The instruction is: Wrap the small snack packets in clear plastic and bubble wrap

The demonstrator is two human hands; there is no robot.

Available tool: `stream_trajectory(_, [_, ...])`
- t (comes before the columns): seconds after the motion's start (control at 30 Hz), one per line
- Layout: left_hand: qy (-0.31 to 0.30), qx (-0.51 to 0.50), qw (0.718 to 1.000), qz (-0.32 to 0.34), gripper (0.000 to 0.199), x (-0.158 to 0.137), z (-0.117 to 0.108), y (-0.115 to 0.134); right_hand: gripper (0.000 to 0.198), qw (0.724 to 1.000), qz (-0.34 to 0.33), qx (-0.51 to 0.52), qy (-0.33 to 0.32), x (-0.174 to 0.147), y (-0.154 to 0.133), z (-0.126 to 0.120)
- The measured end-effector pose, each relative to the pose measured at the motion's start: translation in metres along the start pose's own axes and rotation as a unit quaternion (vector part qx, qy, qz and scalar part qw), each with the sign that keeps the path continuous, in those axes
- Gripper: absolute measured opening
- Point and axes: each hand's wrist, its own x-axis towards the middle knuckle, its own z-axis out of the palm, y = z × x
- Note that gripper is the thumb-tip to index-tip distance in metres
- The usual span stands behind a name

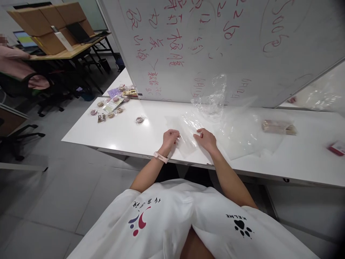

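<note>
A thin clear plastic bag (185, 138) lies on the white table between my two hands. My left hand (170, 139), with a pink band on its wrist, has its fingers curled closed at the bag's left edge and appears to pinch it. On the other side, my right hand (207, 139) rests by the bag's right edge, its fingers bent and the thumb and forefinger apart. To the right spreads a larger heap of clear plastic (239, 135), with crumpled film (212, 97) behind it against the whiteboard.
A small wrapped round item (139, 119) lies left of my hands. Further left are several wrapped pieces (110, 115) and packets (113, 104). On the right are a bundle of sticks in plastic (279, 127) and a red packet (336, 148). The whiteboard (172, 72) stands behind; a person sits far left.
</note>
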Motion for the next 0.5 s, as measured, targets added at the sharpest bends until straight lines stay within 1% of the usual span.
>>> stream_trajectory(0.03, [0.002, 0.020, 0.998, 0.054, 0.012, 0.002, -0.001, 0.006, 0.030, 1.000, -0.014, 0.020, 0.008, 0.000, 0.003, -0.002])
stream_trajectory(0.07, [0.005, 0.041, 0.993, 0.112, 0.009, 0.003, -0.002, 0.012, 0.030, 0.999, -0.031, 0.034, 0.030, 0.000, 0.006, -0.005])
stream_trajectory(0.1, [0.011, 0.062, 0.984, 0.165, 0.009, 0.003, -0.005, 0.020, 0.032, 0.996, -0.050, 0.037, 0.067, 0.003, 0.008, -0.009])
stream_trajectory(0.13, [0.015, 0.082, 0.974, 0.211, 0.010, 0.003, -0.009, 0.029, 0.035, 0.991, -0.067, 0.027, 0.116, 0.007, 0.008, -0.014])
stream_trajectory(0.2, [-0.002, 0.106, 0.958, 0.266, 0.019, 0.001, -0.018, 0.048, 0.048, 0.971, -0.086, -0.027, 0.221, 0.022, 0.007, -0.026])
stream_trajectory(0.23, [-0.021, 0.104, 0.955, 0.278, 0.024, -0.001, -0.021, 0.057, 0.059, 0.960, -0.092, -0.062, 0.258, 0.032, 0.004, -0.034])
stream_trajectory(0.27, [-0.045, 0.093, 0.954, 0.280, 0.027, -0.002, -0.025, 0.066, 0.070, 0.951, -0.099, -0.097, 0.278, 0.045, 0.001, -0.042])
stream_trajectory(0.3, [-0.070, 0.079, 0.956, 0.275, 0.029, -0.004, -0.027, 0.075, 0.082, 0.945, -0.107, -0.129, 0.281, 0.058, -0.003, -0.049])
stream_trajectory(0.33, [-0.091, 0.064, 0.958, 0.263, 0.031, -0.006, -0.029, 0.084, 0.091, 0.943, -0.118, -0.155, 0.270, 0.071, -0.007, -0.056])
stream_trajectory(0.37, [-0.106, 0.052, 0.961, 0.250, 0.034, -0.009, -0.029, 0.092, 0.096, 0.944, -0.125, -0.168, 0.255, 0.082, -0.010, -0.062])
stream_trajectory(0.4, [-0.116, 0.037, 0.963, 0.240, 0.040, -0.012, -0.028, 0.101, 0.097, 0.947, -0.126, -0.169, 0.242, 0.092, -0.014, -0.066])
stream_trajectory(0.43, [-0.124, 0.021, 0.963, 0.237, 0.047, -0.015, -0.025, 0.109, 0.093, 0.953, -0.120, -0.154, 0.232, 0.097, -0.017, -0.069])
stream_trajectory(0.5, [-0.119, 0.003, 0.962, 0.247, 0.057, -0.025, -0.014, 0.125, 0.073, 0.967, -0.102, -0.091, 0.216, 0.097, -0.023, -0.067])
